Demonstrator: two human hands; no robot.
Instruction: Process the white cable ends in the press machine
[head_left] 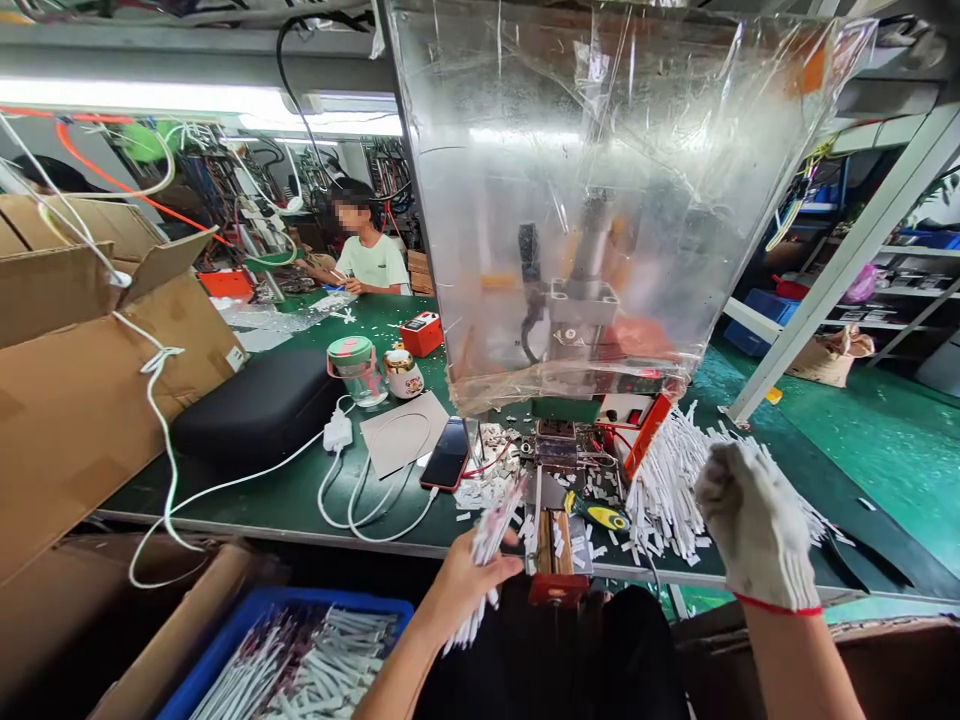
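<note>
My bare left hand (469,580) is wrapped round a bundle of thin white strips (491,530), in front of the bench edge and left of a small machine (556,445). My right hand (754,525), in a white knitted glove with a red cuff, is raised over the right part of the bench with its fingers curled. Whether it holds anything is hidden. Beside it a big pile of white strips (667,490) lies on the green bench. Small white pieces are scattered round the machine's wooden block (553,540), near a yellow-handled tool (600,513).
A cloudy plastic-wrapped shield (600,200) hangs over the machine. On the bench are a phone (448,455), a black case (255,405) and white cables. A blue bin (262,600) of strips stands lower left, near cardboard boxes (97,340). A person (371,255) sits across the bench.
</note>
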